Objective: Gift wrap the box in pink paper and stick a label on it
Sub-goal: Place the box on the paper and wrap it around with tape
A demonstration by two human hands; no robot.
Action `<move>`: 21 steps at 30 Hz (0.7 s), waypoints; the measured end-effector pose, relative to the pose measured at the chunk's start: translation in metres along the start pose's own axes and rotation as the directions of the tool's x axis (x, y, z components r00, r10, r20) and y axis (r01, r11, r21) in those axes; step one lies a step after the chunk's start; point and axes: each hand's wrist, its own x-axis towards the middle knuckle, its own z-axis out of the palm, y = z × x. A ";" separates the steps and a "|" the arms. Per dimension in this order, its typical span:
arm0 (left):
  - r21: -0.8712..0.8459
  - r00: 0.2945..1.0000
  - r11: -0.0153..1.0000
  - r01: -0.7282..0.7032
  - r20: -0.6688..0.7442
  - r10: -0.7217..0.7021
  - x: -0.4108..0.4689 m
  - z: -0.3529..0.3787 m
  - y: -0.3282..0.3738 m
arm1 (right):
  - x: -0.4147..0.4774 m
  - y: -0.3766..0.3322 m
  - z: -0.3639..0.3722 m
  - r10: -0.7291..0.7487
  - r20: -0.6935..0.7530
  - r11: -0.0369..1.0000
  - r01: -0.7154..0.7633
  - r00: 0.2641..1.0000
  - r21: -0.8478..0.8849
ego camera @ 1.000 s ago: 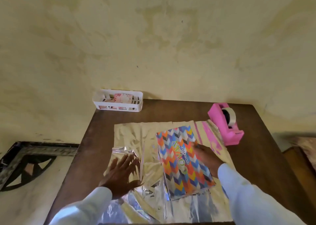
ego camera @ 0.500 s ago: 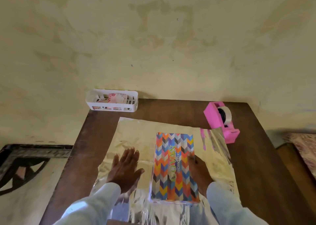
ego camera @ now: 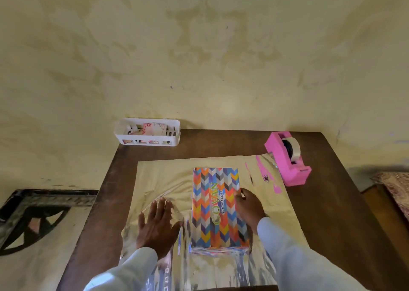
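A box [ego camera: 218, 206] with a colourful chevron pattern lies flat in the middle of a shiny sheet of wrapping paper [ego camera: 168, 175], its silvery side up, with pink showing at the far right corner. My left hand [ego camera: 158, 224] presses flat on the paper just left of the box, fingers spread. Resting against the box's right edge is my right hand [ego camera: 249, 206], with its fingers curled on that edge.
A pink tape dispenser [ego camera: 287, 158] with a roll of tape stands at the back right of the brown table [ego camera: 332, 202]. A white slotted basket [ego camera: 147, 132] with patterned cards sits at the back left by the wall. The floor lies beyond the table's left edge.
The box has turned from a slant to lie straight on the paper. The sheet is now spread flatter. My left hand has shifted slightly toward the box.
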 end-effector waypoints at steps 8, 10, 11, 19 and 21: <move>0.057 0.993 0.992 -0.115 -0.028 0.116 0.012 -0.014 0.009 | -0.008 0.028 -0.019 -0.089 -0.149 0.972 0.053 0.985 -0.228; 0.084 0.987 0.985 -0.154 -0.024 0.156 0.022 -0.016 0.012 | -0.007 0.039 -0.023 -0.130 -0.093 0.923 0.086 0.987 -0.374; 0.095 0.987 0.983 -0.158 -0.024 0.161 0.027 -0.018 0.014 | -0.004 0.041 -0.025 -0.144 -0.049 0.895 0.109 0.988 -0.432; 0.108 0.989 0.984 -0.141 0.061 0.135 0.058 -0.040 0.027 | 0.040 0.028 -0.029 -0.179 0.149 0.736 0.233 0.972 -0.635; 0.094 0.987 0.986 -0.135 0.102 0.125 0.066 -0.039 0.026 | 0.048 0.025 -0.028 -0.145 0.178 0.727 0.227 0.973 -0.648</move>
